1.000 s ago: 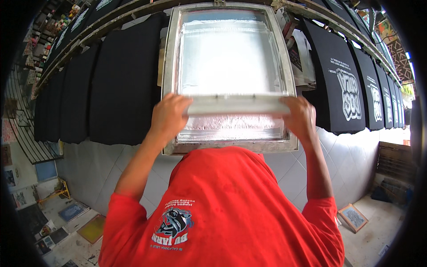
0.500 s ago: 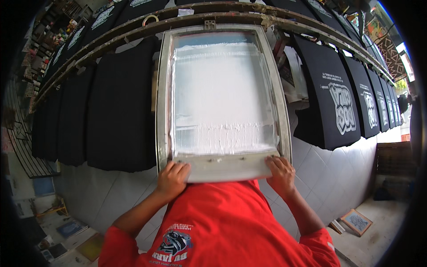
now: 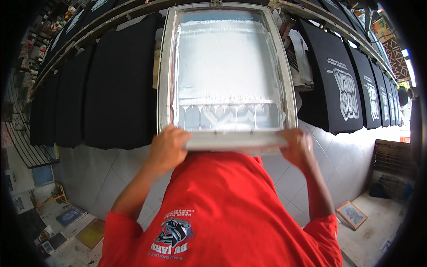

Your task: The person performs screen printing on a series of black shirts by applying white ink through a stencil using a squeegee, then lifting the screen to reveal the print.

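A screen-printing frame (image 3: 290, 89) lies before me, its mesh coated with a wide field of white ink (image 3: 229, 62). Across its near end rests a long pale squeegee (image 3: 235, 141), which hides the frame's near edge. My left hand (image 3: 169, 147) is closed around the squeegee's left end. At the other end my right hand (image 3: 297, 146) grips it, slightly blurred. Thin white ink strands run from the thick ink down to the squeegee. Between them, a pale lettered design (image 3: 235, 116) shows through the mesh.
Black shirts (image 3: 120, 84) hang over boards on the left. More black shirts with white prints (image 3: 344, 84) line the right. A tiled surface (image 3: 329, 151) lies below them. Small framed screens stand at lower right (image 3: 352, 215) and lower left (image 3: 91, 232).
The whole view has shifted, so the frame and shirts sit higher. The squeegee has tilted in my hands. The dense streaks near it have thinned to a few strands, baring the design.
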{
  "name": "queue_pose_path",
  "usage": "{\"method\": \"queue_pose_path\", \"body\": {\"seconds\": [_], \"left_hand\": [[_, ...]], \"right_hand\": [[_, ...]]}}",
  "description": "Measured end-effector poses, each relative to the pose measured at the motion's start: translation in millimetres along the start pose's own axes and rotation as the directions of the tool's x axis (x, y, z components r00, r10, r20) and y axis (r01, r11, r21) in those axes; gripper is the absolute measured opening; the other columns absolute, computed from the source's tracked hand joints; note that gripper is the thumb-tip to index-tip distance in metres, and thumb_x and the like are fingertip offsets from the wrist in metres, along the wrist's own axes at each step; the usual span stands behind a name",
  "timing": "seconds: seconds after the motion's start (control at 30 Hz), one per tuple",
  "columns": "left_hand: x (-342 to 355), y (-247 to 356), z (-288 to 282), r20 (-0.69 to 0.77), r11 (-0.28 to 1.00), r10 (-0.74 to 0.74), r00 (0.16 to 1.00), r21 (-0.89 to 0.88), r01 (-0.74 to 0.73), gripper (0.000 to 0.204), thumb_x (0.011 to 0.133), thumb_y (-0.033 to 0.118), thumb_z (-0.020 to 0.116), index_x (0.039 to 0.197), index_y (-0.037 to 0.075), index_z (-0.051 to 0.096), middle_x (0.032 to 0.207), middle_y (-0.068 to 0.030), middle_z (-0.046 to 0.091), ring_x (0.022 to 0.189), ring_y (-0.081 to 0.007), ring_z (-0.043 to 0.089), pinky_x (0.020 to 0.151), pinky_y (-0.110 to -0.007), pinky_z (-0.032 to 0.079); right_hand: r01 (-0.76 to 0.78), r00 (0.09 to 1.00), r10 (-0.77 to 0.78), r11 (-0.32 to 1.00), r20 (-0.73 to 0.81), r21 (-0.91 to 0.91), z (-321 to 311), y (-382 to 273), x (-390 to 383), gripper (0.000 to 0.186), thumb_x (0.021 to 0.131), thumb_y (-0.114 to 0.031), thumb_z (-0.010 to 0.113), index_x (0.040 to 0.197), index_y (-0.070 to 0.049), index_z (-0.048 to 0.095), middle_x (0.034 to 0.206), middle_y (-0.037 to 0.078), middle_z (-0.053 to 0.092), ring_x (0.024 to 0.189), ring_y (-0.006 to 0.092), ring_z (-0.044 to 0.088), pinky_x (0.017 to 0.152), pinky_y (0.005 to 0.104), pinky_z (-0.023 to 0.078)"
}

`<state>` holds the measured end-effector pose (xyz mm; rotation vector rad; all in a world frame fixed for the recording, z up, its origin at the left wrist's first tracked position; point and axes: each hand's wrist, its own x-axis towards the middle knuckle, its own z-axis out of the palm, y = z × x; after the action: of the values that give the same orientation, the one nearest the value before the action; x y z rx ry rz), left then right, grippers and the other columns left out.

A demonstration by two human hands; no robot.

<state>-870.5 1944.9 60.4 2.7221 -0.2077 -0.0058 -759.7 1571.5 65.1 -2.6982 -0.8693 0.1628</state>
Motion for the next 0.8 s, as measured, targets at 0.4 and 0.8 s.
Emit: {"method": "queue_pose_path", "body": {"seconds": [0.4, 0.8], "left_hand": [[42, -38, 38, -0.155, 0.985, 0.132, 0.979, 0.133, -0.112, 0.043, 0.057, 0.000, 0.068, 0.101, 0.002, 0.069, 0.094, -0.0087, 0.068, 0.086, -0.0296, 0.063, 0.080, -0.037, 0.055], [240, -148, 19, -0.215, 0.975, 0.134, 0.967, 0.202, -0.091, 0.049, 0.059, 0.002, 0.072, 0.108, 0.009, 0.069, 0.101, -0.0078, 0.066, 0.098, -0.0299, 0.061, 0.082, -0.039, 0.052]], "right_hand": [[0.125, 0.961, -0.141, 0.989, -0.239, -0.081, 42, 21, 64, 0.039, 0.060, 0.001, 0.068, 0.098, -0.006, 0.070, 0.101, 0.005, 0.071, 0.091, 0.0238, 0.067, 0.077, 0.0342, 0.057], [0.169, 0.913, -0.191, 0.981, -0.360, -0.091, 33, 95, 275, 0.045, 0.060, 0.000, 0.070, 0.103, -0.013, 0.070, 0.100, 0.004, 0.071, 0.089, 0.0259, 0.066, 0.073, 0.0376, 0.057]]}}
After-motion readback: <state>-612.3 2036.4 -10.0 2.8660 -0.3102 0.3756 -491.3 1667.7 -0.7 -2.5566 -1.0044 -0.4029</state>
